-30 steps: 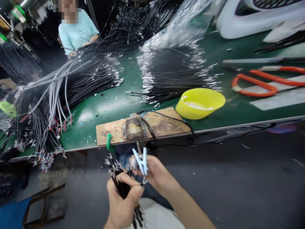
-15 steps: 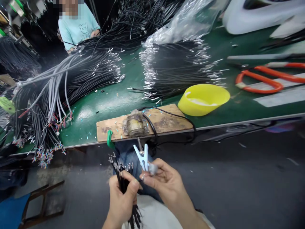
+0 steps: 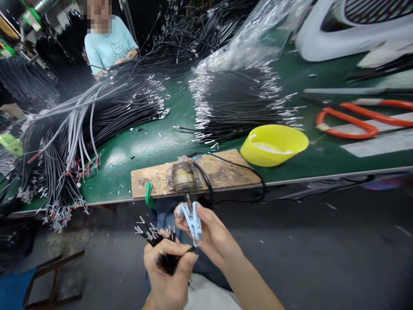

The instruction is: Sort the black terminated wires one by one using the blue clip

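In the head view, we held a bundle of black cables [image 3: 166, 262] in a closed left hand [image 3: 169, 271], one cable's bare end pinched out to the mouth of the light blue clothespin [image 3: 193, 221]. Our right hand [image 3: 211, 228] was closed around that clothespin, pressing its handles together; whether its tips had gripped the wire we could not tell. The clothespin sat at the metal shaft [image 3: 189, 199] below the motor-like cylinder [image 3: 184, 176] on the wooden board [image 3: 226, 165].

We judged that easing the handles too soon could catch only some strands, or none. If the shaft turned, the other stripped ends close by could snag, and so could our fingertips.

Half a second earlier, the handles had stood spread in a V, with our right hand lower and further right; now they were nearly together.
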### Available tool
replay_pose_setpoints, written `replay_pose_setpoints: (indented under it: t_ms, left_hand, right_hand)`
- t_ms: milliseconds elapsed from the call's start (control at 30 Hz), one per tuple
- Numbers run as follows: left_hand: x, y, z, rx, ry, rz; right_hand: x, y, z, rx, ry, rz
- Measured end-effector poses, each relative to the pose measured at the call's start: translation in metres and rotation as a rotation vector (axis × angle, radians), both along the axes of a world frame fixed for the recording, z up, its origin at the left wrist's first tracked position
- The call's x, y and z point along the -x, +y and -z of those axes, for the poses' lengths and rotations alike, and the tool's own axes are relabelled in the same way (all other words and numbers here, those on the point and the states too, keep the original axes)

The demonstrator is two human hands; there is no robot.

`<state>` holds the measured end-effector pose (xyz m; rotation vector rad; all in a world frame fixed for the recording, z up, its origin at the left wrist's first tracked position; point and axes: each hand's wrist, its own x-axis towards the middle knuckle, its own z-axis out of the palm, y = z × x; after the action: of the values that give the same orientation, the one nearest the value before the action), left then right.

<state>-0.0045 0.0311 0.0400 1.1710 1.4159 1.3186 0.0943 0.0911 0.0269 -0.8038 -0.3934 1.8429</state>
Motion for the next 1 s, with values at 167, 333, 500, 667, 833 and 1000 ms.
replay_pose_setpoints:
  t_ms: [167, 333, 500, 667, 833, 1000]
  left_hand:
    - [-0.005, 0.0, 0.0, -0.009, 0.055, -0.041]
    - [-0.005, 0.002, 0.003, 0.038, 0.062, 0.013]
    - [-0.001, 0.005, 0.002, 0.058, 0.065, 0.043]
    - [0.0, 0.003, 0.007, 0.086, 0.022, 0.075]
    - [0.003, -0.007, 0.023, 0.133, -0.06, 0.048]
    - [0.006, -0.019, 0.045, 0.312, -0.213, 0.053]
  right_hand:
    - [-0.003, -0.003, 0.003, 0.072, 0.012, 0.035]
    - [-0.001, -0.002, 0.003, 0.089, 0.079, 0.002]
    - [0.0, -0.003, 0.005, 0.042, 0.101, -0.059]
    - [-0.005, -0.013, 0.024, 0.171, 0.044, 0.017]
    - [-0.01, -0.026, 0.031, 0.161, -0.057, 0.059]
    - [-0.011, -0.034, 0.036, 0.004, -0.204, -0.049]
